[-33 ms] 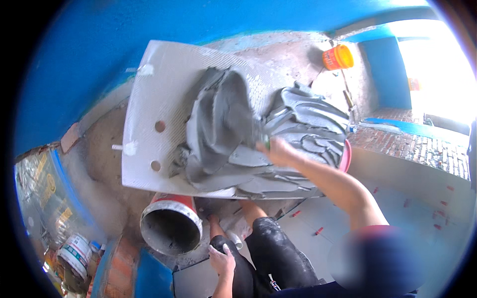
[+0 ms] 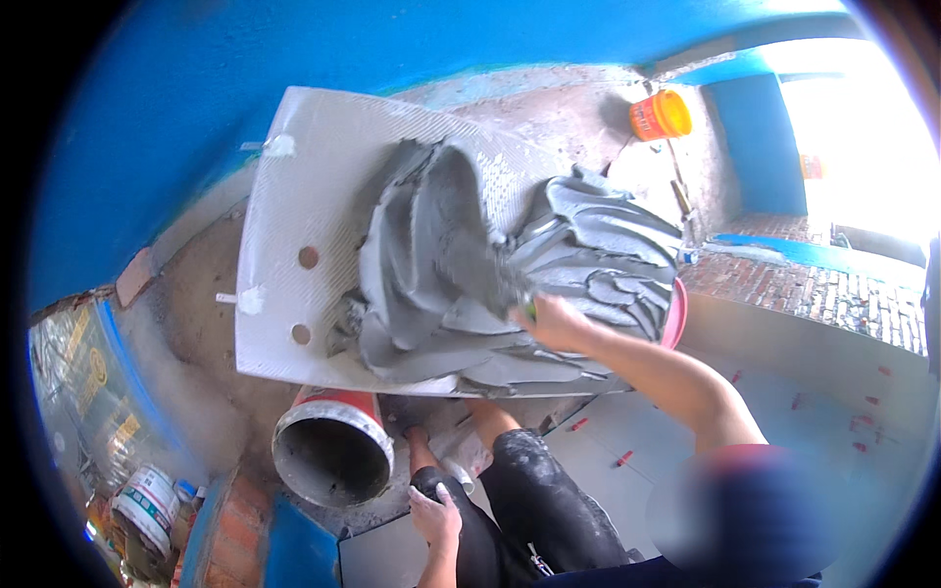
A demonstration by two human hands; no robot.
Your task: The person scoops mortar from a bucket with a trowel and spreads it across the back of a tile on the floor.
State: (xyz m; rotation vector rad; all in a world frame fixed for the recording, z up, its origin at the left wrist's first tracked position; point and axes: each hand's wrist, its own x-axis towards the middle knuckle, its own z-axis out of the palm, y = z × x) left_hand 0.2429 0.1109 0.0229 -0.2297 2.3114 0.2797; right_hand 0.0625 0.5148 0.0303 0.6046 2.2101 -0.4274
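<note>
A large pale tile [image 2: 270,314] lies with its ribbed back up, two round holes near its left end. Thick grey mortar [image 2: 412,265] is spread in ridges over its middle and right. My right hand [image 2: 557,323] grips a trowel [image 2: 527,310] by its green handle. Motion smears the trowel's blade, which is at the mortar between the two heaps. My left hand [image 2: 434,512] rests by my left knee, holding nothing, its fingers apart and whitened with dust.
A bucket [image 2: 333,451] with a grey-coated inside lies tipped below the tile's near edge. A pink-red rim [image 2: 676,314] shows under the tile's right end. An orange bucket [image 2: 661,116] stands far right. Large floor tiles [image 2: 725,431] with red clips lie right; a blue wall [image 2: 392,44] runs behind.
My right hand and the trowel have come slightly nearer to me over the mortar. The whole view has shifted a little. My left hand stays by the knee.
</note>
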